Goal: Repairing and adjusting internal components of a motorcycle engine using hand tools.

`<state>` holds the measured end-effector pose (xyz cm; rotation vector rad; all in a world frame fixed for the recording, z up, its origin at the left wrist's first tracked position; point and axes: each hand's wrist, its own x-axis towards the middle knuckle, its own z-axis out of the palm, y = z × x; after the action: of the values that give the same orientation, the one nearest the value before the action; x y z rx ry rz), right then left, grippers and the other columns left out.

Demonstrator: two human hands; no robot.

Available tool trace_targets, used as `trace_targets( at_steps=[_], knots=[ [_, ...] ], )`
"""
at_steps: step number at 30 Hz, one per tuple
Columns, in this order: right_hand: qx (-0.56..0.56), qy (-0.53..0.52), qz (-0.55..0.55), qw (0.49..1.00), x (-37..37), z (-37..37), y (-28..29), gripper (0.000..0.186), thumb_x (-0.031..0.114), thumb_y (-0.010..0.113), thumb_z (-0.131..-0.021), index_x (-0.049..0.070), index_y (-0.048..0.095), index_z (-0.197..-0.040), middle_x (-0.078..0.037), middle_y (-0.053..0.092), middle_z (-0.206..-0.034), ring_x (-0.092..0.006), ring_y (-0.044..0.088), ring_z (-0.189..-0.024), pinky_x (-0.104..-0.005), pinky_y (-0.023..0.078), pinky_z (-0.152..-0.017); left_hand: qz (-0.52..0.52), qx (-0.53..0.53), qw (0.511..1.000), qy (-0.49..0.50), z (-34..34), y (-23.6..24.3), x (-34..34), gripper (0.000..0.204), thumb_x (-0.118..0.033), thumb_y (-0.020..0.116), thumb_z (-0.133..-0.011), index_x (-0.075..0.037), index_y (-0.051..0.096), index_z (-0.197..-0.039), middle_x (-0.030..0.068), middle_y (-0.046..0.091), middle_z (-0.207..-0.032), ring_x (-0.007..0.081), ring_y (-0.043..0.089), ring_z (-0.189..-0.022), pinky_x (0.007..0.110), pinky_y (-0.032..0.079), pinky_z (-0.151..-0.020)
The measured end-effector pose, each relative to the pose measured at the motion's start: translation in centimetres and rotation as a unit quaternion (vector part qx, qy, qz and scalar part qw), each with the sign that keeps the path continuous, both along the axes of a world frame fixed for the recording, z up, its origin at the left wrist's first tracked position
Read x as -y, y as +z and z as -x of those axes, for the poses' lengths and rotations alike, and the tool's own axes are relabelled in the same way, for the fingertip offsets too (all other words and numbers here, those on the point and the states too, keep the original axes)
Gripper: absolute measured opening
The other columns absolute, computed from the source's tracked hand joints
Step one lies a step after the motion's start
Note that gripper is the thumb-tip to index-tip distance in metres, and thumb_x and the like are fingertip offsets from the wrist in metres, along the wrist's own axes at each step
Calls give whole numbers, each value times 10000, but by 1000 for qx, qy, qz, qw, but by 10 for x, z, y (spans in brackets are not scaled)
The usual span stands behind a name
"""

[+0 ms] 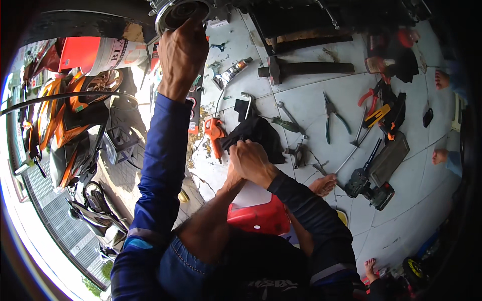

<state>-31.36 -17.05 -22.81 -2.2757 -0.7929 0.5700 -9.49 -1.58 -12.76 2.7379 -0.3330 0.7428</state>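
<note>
My left hand reaches up to a round metal housing at the top edge. Its fingers are bent at the lower rim, one stretching into the dark hollow; anything between them is hidden. My right hand rests closed by my knee, knuckles up. Its fingertips are tucked under, so what they hold, if anything, does not show. Just beyond it a black cloth lies on the tiles. An orange-handled tool is left of the cloth, and a hex key lies beyond it.
Across the tiled floor lie a hammer, pliers, a screwdriver, a tube and a cordless drill. A red seat is below me. Motorcycles stand left. Another person's feet show right.
</note>
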Motion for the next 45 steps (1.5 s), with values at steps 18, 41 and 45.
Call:
trace_targets(
  at_steps=[18,41,45],
  knots=[
    [33,-20,102,994,13,24,-28,361,170,606,-823,20,593,-1150,-165,619,-942,-303,642,-828,-398,520,-694,-24,-80,996,-9,16,36,7,188,-66,591,-870,-36,685,-1030,257,631,-729,425,644,-667,472,499,-562],
    [-343,105,-128,925,10,20,8,290,189,650,-671,-43,634,-844,-270,629,-728,-387,665,-727,-405,526,-698,-48,-142,988,36,14,29,-10,213,-106,625,-895,-83,678,-1100,185,666,-733,344,666,-617,394,525,-544],
    [-253,100,11,962,32,2,-6,261,223,634,-670,-17,648,-772,-291,633,-744,-431,659,-751,-453,542,-714,-85,-167,982,8,15,29,-28,271,-132,630,-905,-122,669,-1173,152,698,-771,299,690,-629,358,551,-562]
  ],
)
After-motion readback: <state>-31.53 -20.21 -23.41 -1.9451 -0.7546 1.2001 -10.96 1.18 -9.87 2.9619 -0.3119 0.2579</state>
